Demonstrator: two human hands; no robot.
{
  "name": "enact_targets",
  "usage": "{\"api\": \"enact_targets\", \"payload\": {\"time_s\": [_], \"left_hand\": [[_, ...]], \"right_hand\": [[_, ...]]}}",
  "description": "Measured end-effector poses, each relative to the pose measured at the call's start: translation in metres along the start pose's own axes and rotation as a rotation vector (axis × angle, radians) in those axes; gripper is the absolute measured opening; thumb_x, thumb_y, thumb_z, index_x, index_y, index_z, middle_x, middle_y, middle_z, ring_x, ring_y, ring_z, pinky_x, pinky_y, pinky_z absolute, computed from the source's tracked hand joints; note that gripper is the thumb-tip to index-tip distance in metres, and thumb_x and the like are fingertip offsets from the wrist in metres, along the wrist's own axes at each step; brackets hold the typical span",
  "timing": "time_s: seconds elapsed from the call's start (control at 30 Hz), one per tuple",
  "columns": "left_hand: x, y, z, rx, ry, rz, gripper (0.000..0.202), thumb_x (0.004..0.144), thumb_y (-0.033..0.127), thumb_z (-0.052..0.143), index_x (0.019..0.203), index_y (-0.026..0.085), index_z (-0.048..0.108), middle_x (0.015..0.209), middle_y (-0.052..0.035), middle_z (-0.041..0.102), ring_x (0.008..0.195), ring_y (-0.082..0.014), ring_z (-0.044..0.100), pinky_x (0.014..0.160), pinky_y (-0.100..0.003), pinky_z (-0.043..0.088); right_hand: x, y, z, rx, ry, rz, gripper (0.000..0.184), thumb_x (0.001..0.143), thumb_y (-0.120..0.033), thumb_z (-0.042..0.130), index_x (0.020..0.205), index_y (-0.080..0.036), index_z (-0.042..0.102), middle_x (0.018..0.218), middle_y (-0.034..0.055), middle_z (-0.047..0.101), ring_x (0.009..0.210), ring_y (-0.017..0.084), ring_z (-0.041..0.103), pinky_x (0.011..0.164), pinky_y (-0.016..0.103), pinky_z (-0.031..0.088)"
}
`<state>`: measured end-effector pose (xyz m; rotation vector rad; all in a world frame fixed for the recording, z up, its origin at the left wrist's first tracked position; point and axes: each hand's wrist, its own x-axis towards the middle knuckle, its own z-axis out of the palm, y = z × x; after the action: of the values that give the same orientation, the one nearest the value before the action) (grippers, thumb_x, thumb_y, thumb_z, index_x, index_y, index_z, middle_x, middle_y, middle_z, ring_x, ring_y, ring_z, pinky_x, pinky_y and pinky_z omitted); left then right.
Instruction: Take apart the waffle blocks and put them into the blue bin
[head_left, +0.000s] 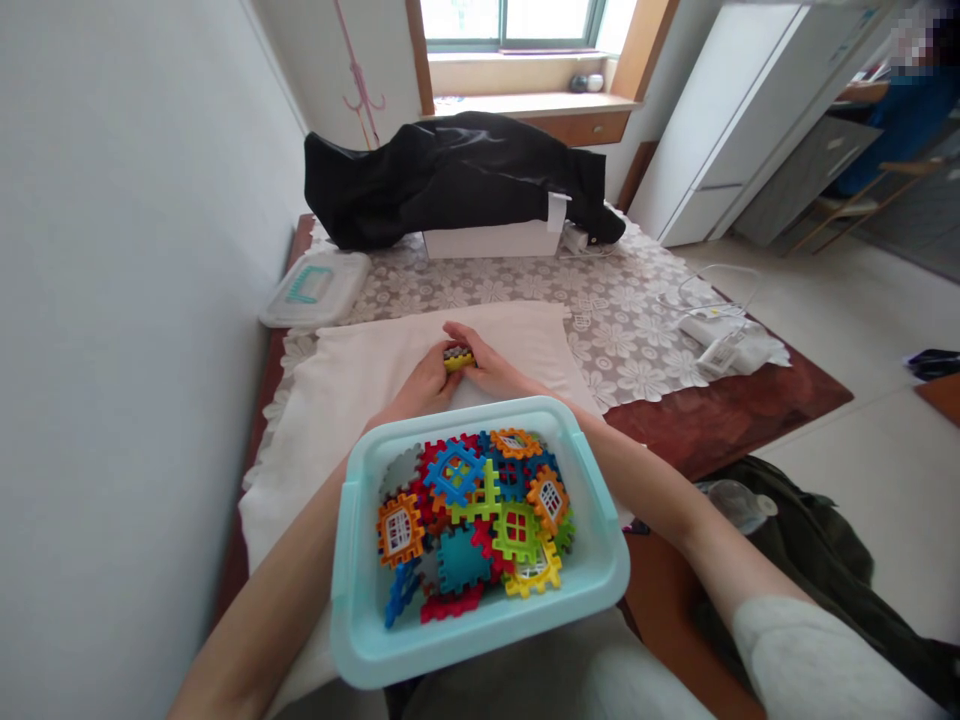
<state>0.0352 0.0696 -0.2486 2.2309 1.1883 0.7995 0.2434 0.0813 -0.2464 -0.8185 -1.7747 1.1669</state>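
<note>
Beyond the tub, over a white cloth (pixel 375 370), my left hand (pixel 429 380) and my right hand (pixel 486 362) meet around small interlocking plastic building pieces (pixel 459 359), one yellow and one grey. Both hands are closed on them, and the palms hide part of the pieces. Nearer to me, between my forearms, sits a light blue plastic tub (pixel 480 655). Loose toothed building pieces in red, blue, green, orange, yellow and grey fill it, among them a teal square (pixel 463 560) and an orange window piece (pixel 400 530).
A clear lid with a teal handle (pixel 315 288) lies at the table's left, by the wall. Black fabric (pixel 465 180) drapes over a white box (pixel 491 240) at the back. White packaging with a cable (pixel 731 340) rests at the right edge. A person in blue (pixel 911 120) is at far right.
</note>
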Motion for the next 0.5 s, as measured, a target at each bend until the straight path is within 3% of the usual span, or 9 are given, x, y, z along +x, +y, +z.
{"api": "enact_targets", "payload": {"time_s": [0.13,0.3,0.5], "left_hand": [[0.000,-0.006,0.001,0.071,0.052,0.020,0.054,0.109,0.041,0.055,0.155,0.014,0.052,0.157,-0.0256,0.066,0.149,-0.0401,0.065,0.129,-0.058,0.053],[-0.001,-0.008,0.000,0.094,0.033,-0.042,0.058,0.106,0.043,0.058,0.153,0.010,0.050,0.156,-0.0296,0.066,0.147,-0.0427,0.066,0.126,-0.061,0.054],[0.000,0.003,-0.009,0.074,0.007,-0.067,0.044,0.105,0.047,0.060,0.137,0.018,0.060,0.140,-0.0209,0.074,0.131,-0.0386,0.073,0.117,-0.056,0.059]], "right_hand": [[0.006,0.015,-0.002,-0.173,0.034,-0.028,0.083,0.088,-0.012,0.061,0.170,-0.020,0.051,0.170,0.0135,0.064,0.159,0.028,0.060,0.142,0.052,0.043],[0.005,0.016,-0.007,-0.442,0.039,-0.048,0.061,0.092,-0.014,0.067,0.153,-0.015,0.064,0.158,0.0195,0.071,0.146,0.032,0.067,0.133,0.053,0.049],[0.008,0.011,-0.011,-0.535,0.014,0.011,0.040,0.089,-0.011,0.075,0.128,-0.020,0.075,0.127,0.0108,0.081,0.120,0.029,0.074,0.112,0.043,0.056]]}}
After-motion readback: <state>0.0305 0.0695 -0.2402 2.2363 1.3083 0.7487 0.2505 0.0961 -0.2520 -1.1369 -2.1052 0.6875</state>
